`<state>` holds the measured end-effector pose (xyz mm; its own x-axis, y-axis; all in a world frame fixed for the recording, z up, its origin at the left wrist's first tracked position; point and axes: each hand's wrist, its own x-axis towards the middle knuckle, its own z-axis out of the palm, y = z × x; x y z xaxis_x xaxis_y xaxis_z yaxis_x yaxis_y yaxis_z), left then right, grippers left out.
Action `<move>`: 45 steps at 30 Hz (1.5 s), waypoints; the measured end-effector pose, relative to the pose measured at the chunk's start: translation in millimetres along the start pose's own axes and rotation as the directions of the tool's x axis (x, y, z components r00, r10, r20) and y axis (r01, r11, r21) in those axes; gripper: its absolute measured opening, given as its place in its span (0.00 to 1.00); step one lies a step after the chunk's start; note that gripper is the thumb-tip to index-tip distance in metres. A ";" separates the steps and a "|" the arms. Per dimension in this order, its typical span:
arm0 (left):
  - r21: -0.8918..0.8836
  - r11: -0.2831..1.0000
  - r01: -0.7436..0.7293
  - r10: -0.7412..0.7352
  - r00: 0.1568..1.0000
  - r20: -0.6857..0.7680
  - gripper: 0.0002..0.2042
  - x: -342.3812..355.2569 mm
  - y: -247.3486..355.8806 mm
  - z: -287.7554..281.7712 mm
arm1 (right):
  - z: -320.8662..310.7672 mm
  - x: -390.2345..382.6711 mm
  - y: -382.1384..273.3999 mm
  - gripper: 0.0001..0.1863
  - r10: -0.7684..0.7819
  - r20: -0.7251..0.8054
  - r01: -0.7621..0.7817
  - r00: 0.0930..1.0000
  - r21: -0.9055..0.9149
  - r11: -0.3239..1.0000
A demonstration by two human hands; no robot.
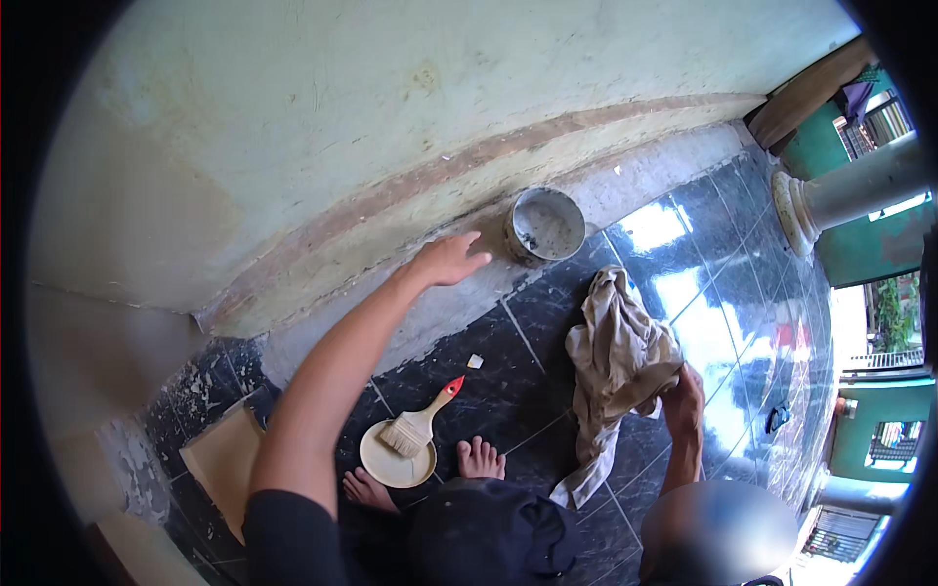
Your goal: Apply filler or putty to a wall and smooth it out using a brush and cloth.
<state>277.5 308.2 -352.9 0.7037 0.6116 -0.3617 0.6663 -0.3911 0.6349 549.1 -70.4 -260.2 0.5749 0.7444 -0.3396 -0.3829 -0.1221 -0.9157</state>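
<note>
My left hand (451,260) reaches forward with its fingers stretched apart and nothing in them. Just to its right stands a round grey bucket (515,237), its inside coated with dried residue and a few dark bits. On the right, my right hand (686,391) grips the edge of a crumpled beige cloth (625,342), which looks like a garment and trails over the black tiles. A wide paintbrush (414,425) with a pale wooden handle and red tip rests bristles-down on a round cream lid (401,471) by my feet. A blurred patch covers part of my right forearm.
A worn pale-green wall (322,117) with a rough cement ledge runs along the front. Glossy black floor tiles (528,391) carry a small white scrap (475,361). Flat cardboard (227,444) lies at the left; a round column (850,195) rises at the far right.
</note>
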 end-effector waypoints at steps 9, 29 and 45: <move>-0.678 0.718 0.156 -0.343 0.927 -0.150 0.37 93.2 51.6 101.8 | 68.7 -18.9 33.2 0.15 0.068 0.042 -0.076 0.997 0.249 0.965; -0.714 0.689 0.129 0.161 0.932 0.324 0.29 83.7 50.1 96.6 | 196.9 97.6 21.9 0.14 -0.210 0.002 0.210 0.978 0.025 0.977; -0.781 0.618 0.093 0.213 0.936 0.280 0.16 -29.8 84.8 27.0 | 241.8 198.3 25.5 0.38 -0.360 0.444 0.568 0.820 -0.707 0.421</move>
<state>319.8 238.2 -306.8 0.8699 0.2963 -0.3943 0.2842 0.3523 0.8917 478.5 232.8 -299.0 0.2879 0.9465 0.1460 0.6767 -0.0932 -0.7303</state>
